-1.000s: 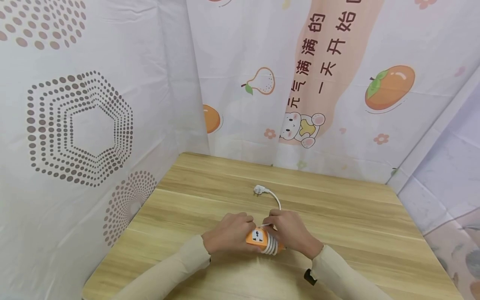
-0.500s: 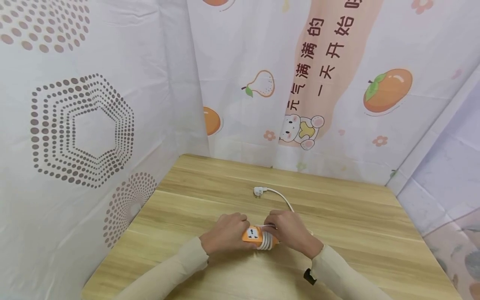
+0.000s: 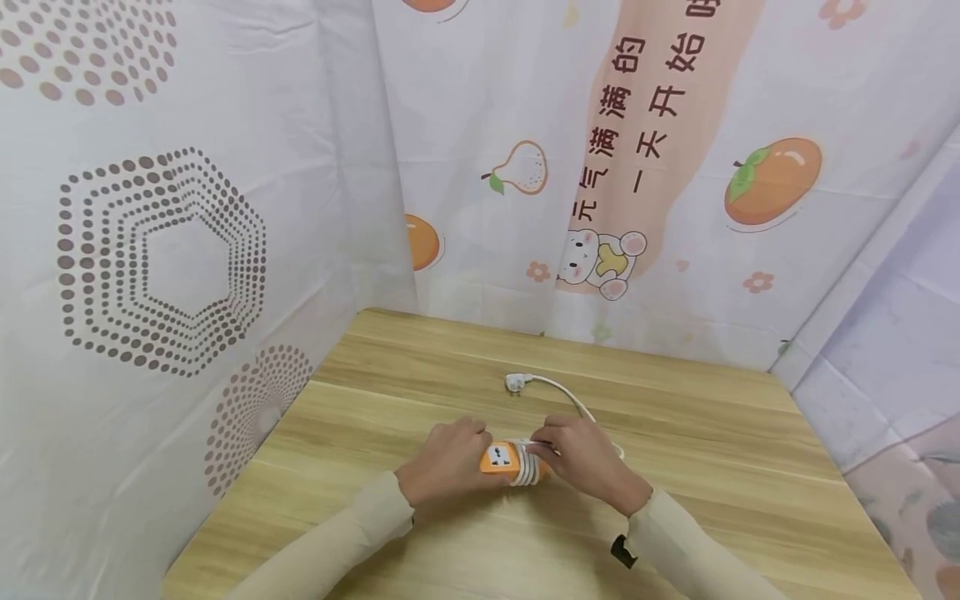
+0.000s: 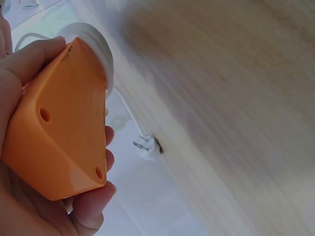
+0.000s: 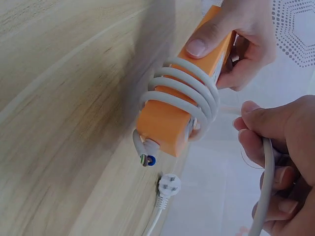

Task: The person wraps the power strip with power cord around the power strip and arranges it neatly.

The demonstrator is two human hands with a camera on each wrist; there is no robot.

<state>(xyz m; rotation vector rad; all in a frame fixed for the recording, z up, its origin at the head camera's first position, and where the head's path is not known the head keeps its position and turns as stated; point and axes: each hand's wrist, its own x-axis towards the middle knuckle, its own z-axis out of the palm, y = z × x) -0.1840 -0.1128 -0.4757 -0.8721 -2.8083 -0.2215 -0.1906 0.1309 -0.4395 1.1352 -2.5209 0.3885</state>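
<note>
An orange power strip [image 3: 491, 469] with a white socket face is held above the table. My left hand [image 3: 447, 458] grips its left end, thumb and fingers on opposite sides. Several turns of white cable [image 5: 182, 87] wrap the strip's other end. My right hand [image 3: 588, 458] pinches the running cable close to those turns; in the right wrist view the cable crosses the curled fingers [image 5: 280, 179]. Beside the strip's end a short cable stub [image 5: 146, 160] shows coloured wire ends. The strip's orange underside [image 4: 74, 118] with screw holes fills part of the left wrist view.
A white three-pin plug [image 3: 514, 382] lies on the wood-grain table [image 3: 360, 408] beyond the hands, its cable curving right behind my right hand. Printed white curtains [image 3: 480, 100] hang along the table's back and sides.
The strip and left hand have shifted a little up and left, away from me. The cable behind the plug now bows further right, past my right hand. Both hands keep their hold.
</note>
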